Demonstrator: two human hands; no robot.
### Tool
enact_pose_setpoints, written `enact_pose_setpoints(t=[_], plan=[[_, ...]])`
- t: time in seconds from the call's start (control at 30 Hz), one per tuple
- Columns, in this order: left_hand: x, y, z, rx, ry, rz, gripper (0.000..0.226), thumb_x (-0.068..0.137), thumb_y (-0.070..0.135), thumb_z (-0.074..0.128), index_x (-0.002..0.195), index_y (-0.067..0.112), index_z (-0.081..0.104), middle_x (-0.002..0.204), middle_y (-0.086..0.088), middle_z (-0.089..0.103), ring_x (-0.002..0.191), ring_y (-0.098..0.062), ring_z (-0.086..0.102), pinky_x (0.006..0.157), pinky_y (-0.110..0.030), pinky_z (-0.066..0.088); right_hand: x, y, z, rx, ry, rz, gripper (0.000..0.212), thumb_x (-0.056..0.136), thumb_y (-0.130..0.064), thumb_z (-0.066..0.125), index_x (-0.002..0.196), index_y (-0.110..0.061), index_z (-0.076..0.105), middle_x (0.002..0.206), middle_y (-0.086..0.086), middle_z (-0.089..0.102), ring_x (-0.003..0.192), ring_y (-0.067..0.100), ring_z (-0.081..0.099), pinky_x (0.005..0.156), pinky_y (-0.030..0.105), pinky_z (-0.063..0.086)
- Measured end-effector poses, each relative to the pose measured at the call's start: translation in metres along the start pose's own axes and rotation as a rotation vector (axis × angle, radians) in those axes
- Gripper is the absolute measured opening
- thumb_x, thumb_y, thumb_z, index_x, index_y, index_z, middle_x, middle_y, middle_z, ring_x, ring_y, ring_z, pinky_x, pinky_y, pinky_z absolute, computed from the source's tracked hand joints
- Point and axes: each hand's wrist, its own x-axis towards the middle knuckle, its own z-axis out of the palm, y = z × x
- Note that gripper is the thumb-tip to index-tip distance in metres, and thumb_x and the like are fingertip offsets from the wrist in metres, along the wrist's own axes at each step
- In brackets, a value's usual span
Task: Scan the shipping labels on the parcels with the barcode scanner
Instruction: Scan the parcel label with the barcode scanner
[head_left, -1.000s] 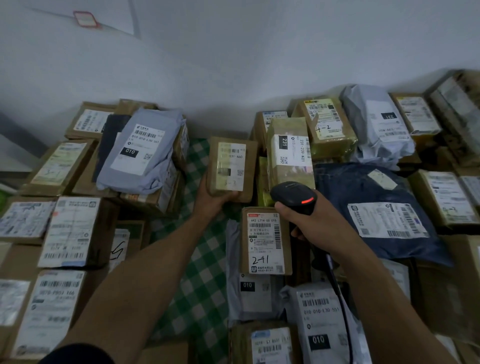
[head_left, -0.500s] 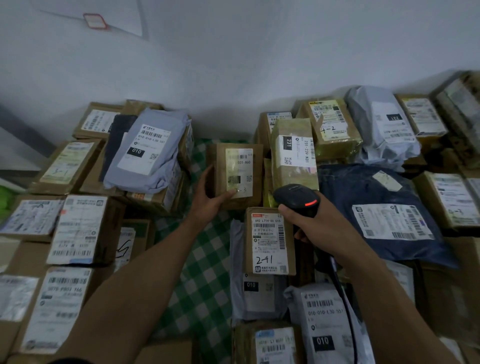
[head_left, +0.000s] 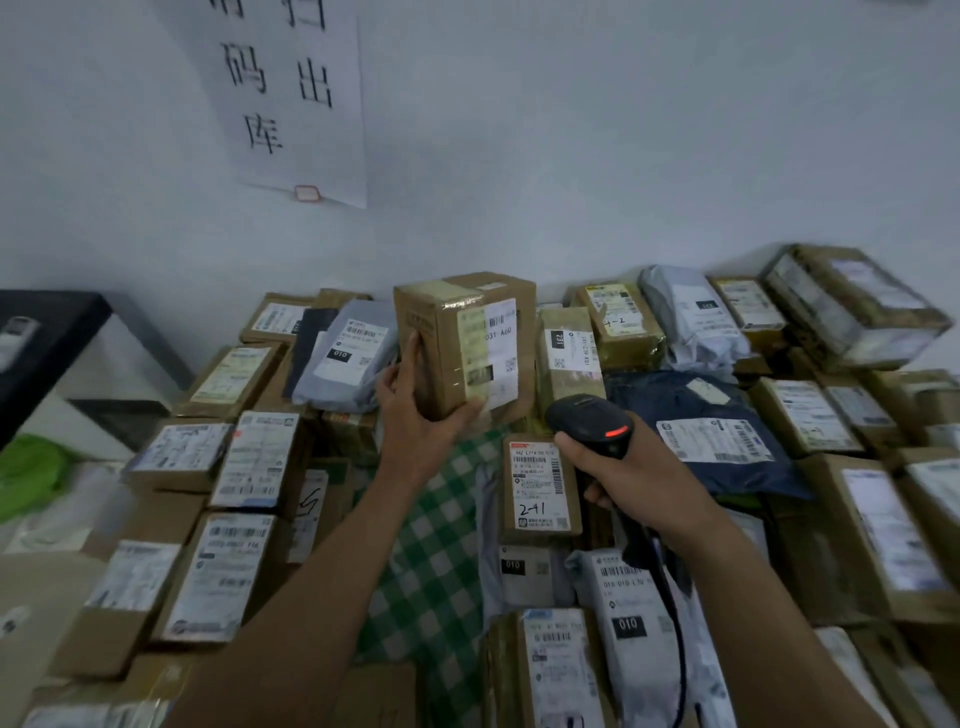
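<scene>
Parcel scan under way, head view. Left hand (head_left: 415, 421) grasps a brown box (head_left: 452, 353) from below and from its left side, thumb up the side face. It holds the box raised above the checked cloth (head_left: 436, 551), clear of the piles. Shipping label (head_left: 500, 358) wraps the box's front-right edge; code "031-A60" is legible, the rest blurred.

Right hand (head_left: 631, 483) is wrapped round the grip of the barcode scanner (head_left: 589, 418). Scanner head sits just below and right of the box, near but not touching, and is aimed approx. toward the labelled face. Red lamp (head_left: 615, 431) is lit on top; cable (head_left: 672, 623) runs down past the forearm. Trigger pressed or not: can't tell.

Surroundings: parcels (head_left: 249, 457) lie on both sides of the cloth strip in approx. two groups.
- Left group incl. a grey mailer (head_left: 345, 358) marked "010".
- Right group incl. a box marked "241" (head_left: 540, 488) just beside the scanner hand, a dark blue mailer (head_left: 701, 441) and taped boxes (head_left: 618, 322) along the wall (head_left: 623, 156).
- Paper sign (head_left: 291, 98) w/ printed characters hangs on the wall above.

Progress (judgement): one parcel is at the scan step. A read looks imminent or in hand, though no beam shows on the label. No mark, screen or bin shows which parcels are done, so the count can't be read off. The two groups may mean scanned vs. unscanned, but that is a guess. Most labels in view lie face-up, i.e. ready to scan, and many parcels prob. remain.
</scene>
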Motion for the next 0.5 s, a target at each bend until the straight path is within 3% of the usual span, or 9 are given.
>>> enact_pose_setpoints(t=[0.07, 0.17, 0.37, 0.5], plan=[[-0.017, 0.005, -0.008, -0.045, -0.040, -0.027, 0.122, 0.061, 0.068, 0.089, 0.154, 0.063, 0.010, 0.161, 0.002, 0.024, 0.147, -0.024, 0.036, 0.111, -0.061, 0.045, -0.021, -0.014, 0.006, -0.014, -0.007, -0.042, 0.053, 0.088, -0.055, 0.075, 0.134, -0.033, 0.058, 0.109, -0.003, 0.075, 0.072, 0.010, 0.071, 0.062, 0.020, 0.055], [-0.043, 0.014, -0.019, -0.069, -0.050, -0.082, 0.124, 0.059, 0.066, 0.090, 0.153, 0.066, 0.008, 0.160, 0.000, 0.024, 0.145, -0.029, 0.039, 0.110, -0.059, 0.046, -0.055, -0.037, 0.016, 0.000, -0.008, -0.113, 0.038, 0.092, -0.049, 0.072, 0.127, -0.037, 0.061, 0.101, -0.001, 0.076, 0.065, 0.008, 0.068, 0.064, 0.023, 0.056], [-0.048, -0.022, -0.028, -0.019, -0.101, -0.121, 0.122, 0.060, 0.062, 0.093, 0.154, 0.062, 0.016, 0.156, 0.003, 0.038, 0.141, -0.027, 0.045, 0.106, -0.058, 0.050, -0.097, -0.062, 0.033, -0.055, 0.005, -0.158, 0.047, 0.089, -0.054, 0.073, 0.131, -0.037, 0.057, 0.091, -0.003, 0.078, 0.065, 0.005, 0.068, 0.062, 0.020, 0.053], [-0.076, 0.017, -0.039, 0.056, -0.063, -0.115, 0.120, 0.071, 0.040, 0.090, 0.158, 0.056, 0.010, 0.162, 0.000, 0.022, 0.145, -0.024, 0.028, 0.117, -0.046, 0.029, -0.115, -0.072, 0.044, -0.059, -0.023, -0.166, 0.040, 0.090, -0.053, 0.073, 0.125, -0.040, 0.059, 0.086, 0.000, 0.077, 0.063, 0.008, 0.068, 0.061, 0.022, 0.053]])
